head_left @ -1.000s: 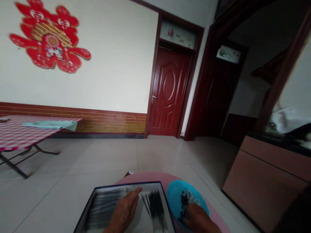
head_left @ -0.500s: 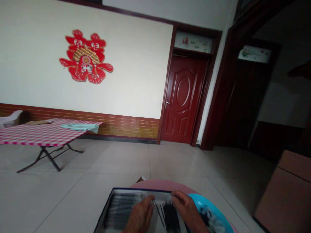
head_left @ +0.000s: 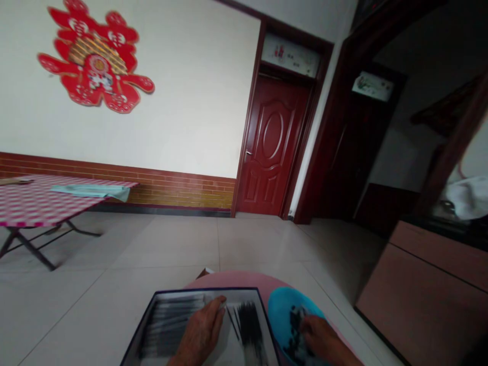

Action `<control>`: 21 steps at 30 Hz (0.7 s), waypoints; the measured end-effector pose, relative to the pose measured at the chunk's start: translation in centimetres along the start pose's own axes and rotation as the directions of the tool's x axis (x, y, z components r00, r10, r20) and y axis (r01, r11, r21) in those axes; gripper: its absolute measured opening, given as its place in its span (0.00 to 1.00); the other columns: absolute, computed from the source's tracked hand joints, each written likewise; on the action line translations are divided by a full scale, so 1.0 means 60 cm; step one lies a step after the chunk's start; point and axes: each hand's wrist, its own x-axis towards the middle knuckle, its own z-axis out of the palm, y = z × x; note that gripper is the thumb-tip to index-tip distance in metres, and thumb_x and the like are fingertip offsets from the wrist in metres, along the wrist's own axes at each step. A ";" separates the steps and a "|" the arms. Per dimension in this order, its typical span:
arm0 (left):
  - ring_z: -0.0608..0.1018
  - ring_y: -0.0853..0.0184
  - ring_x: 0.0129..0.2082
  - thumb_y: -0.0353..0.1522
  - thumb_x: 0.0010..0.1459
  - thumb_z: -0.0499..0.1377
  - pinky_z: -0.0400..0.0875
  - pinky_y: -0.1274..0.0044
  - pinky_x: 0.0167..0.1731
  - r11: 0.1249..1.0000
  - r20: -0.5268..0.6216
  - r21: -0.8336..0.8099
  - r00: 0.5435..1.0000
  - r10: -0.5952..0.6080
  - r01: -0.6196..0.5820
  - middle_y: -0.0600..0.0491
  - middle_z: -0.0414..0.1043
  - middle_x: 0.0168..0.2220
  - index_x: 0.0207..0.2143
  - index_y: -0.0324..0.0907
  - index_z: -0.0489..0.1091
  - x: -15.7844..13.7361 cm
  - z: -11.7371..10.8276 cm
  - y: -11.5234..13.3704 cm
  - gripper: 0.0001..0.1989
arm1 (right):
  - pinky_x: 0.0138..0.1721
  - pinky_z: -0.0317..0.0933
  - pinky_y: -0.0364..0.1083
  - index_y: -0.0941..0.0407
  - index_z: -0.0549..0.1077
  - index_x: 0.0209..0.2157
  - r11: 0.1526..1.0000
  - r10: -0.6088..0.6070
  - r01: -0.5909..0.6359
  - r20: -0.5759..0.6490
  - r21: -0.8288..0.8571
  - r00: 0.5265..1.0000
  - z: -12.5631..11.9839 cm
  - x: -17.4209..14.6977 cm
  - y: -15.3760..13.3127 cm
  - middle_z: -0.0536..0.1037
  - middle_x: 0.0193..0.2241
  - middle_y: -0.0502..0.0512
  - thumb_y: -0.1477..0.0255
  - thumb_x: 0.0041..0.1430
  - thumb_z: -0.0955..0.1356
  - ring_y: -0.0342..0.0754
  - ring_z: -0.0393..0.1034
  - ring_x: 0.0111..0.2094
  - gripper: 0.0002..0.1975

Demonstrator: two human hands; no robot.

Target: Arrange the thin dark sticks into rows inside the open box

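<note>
My left hand is over the middle of a shallow white tray with a dark blue rim. Its thumb and fingers are pinched together near the far side, on something too small to make out. Just right of the fingertips lie a few thin black sticks, beside a dense bundle of black sticks. Long grey pieces, apparently in clear wrapping, fill the tray's left part. My right hand reaches into a blue bowl, fingers curled among small black and clear pieces; what they grip is hidden.
Tray and bowl rest on a round pink table. A folding table with a checked cloth stands at left, with pale green fabric on it. At right is a pinkish cabinet. Beyond the tiled floor is a red door.
My right hand has moved from the tray's far right edge into the blue bowl. My left hand stays pinched over the tray. The view has turned to the right.
</note>
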 end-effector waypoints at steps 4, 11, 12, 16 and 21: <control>0.82 0.64 0.35 0.38 0.69 0.44 0.77 0.76 0.35 1.000 0.014 -0.003 1.000 -0.009 0.009 0.48 0.79 0.39 0.49 0.43 0.65 -0.004 -0.002 -0.002 0.15 | 0.36 0.59 0.44 0.54 0.76 0.24 0.998 -0.067 0.067 0.090 0.005 0.994 -0.004 0.006 -0.011 0.79 0.28 0.53 0.80 0.43 0.61 0.49 0.72 0.33 0.14; 0.82 0.65 0.35 0.39 0.69 0.45 0.77 0.78 0.35 0.999 0.049 -0.017 0.998 -0.035 0.036 0.50 0.79 0.40 0.49 0.45 0.65 -0.008 -0.001 -0.003 0.14 | 0.39 0.60 0.49 0.55 0.75 0.30 0.965 0.010 -0.019 -0.036 -0.261 0.999 0.042 0.017 -0.026 0.80 0.33 0.60 0.77 0.50 0.64 0.57 0.74 0.37 0.08; 0.82 0.65 0.35 0.39 0.69 0.45 0.77 0.78 0.35 0.999 0.045 -0.014 0.998 -0.034 0.035 0.50 0.79 0.40 0.49 0.45 0.65 -0.009 -0.001 -0.003 0.14 | 0.39 0.60 0.50 0.55 0.74 0.30 0.958 0.025 -0.037 -0.045 -0.284 0.999 0.047 0.016 -0.028 0.80 0.33 0.60 0.77 0.50 0.65 0.58 0.74 0.38 0.07; 0.82 0.65 0.35 0.39 0.68 0.45 0.77 0.78 0.35 1.000 0.013 -0.004 1.000 -0.013 0.013 0.51 0.79 0.39 0.49 0.46 0.65 -0.008 0.000 -0.003 0.14 | 0.39 0.61 0.52 0.54 0.73 0.30 0.943 0.048 -0.062 -0.050 -0.328 0.998 0.054 0.015 -0.033 0.80 0.34 0.62 0.76 0.50 0.64 0.61 0.74 0.39 0.07; 0.82 0.65 0.35 0.39 0.69 0.45 0.77 0.78 0.34 1.000 0.007 -0.006 1.000 -0.001 0.001 0.50 0.79 0.39 0.49 0.45 0.65 -0.008 0.000 -0.001 0.14 | 0.38 0.61 0.52 0.54 0.74 0.31 0.935 0.083 -0.092 -0.040 -0.343 0.996 0.054 0.024 -0.041 0.80 0.36 0.62 0.76 0.51 0.64 0.61 0.74 0.41 0.08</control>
